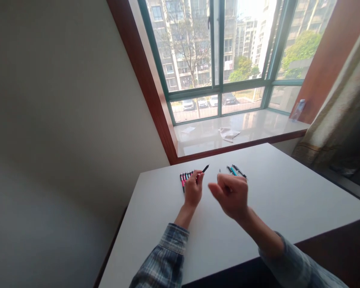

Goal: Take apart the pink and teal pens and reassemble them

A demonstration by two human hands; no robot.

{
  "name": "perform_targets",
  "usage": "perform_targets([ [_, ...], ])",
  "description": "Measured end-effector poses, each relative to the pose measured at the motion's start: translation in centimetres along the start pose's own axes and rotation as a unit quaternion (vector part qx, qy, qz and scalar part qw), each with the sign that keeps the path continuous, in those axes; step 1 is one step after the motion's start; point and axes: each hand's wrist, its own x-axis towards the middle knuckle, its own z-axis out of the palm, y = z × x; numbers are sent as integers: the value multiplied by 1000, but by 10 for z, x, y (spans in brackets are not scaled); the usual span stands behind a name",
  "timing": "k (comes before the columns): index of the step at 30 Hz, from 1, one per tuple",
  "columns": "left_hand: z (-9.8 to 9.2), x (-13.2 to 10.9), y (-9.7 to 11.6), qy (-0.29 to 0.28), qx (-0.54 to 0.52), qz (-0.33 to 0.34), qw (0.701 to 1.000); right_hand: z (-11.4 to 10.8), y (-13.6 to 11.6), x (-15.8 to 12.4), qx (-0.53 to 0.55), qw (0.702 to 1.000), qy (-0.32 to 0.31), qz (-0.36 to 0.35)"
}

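My left hand (193, 191) is closed round a pen (204, 169) whose dark tip sticks out toward the window. Just left of it a row of several red and black pens (186, 176) lies on the white table (288, 192). My right hand (231, 194) is raised a little above the table with its fingers curled in. A small pale piece shows above the knuckles, too small to name. Behind that hand lie a few teal and black pens (235, 171).
A white windowsill (258, 124) beyond the table carries a crumpled cloth (229, 133) and a paper slip (188, 129). A plastic bottle (298, 109) stands at the sill's right end. A curtain (339, 116) hangs at right, a plain wall at left.
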Motion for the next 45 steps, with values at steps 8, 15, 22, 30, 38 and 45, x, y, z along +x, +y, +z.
perform_targets([
  [8, 2, -6, 10, -14, 21, 21, 999, 17, 118, 11, 31, 988, 16, 150],
  [15, -5, -9, 13, -93, 36, 66, 993, 22, 120, 23, 88, 981, 2, 173],
  [22, -10, -4, 9, -111, 9, 48, 993, 25, 124, 26, 121, 973, 2, 197],
  [30, -21, 6, 9, -106, -19, 17, 994, 22, 128, 36, 223, 939, -36, 260],
  [38, -19, 12, 9, -106, -36, -9, 994, 24, 118, 46, 326, 900, -44, 286],
  [45, -13, 15, 10, -108, -83, -53, 989, 16, 111, 56, 337, 893, -26, 296],
])
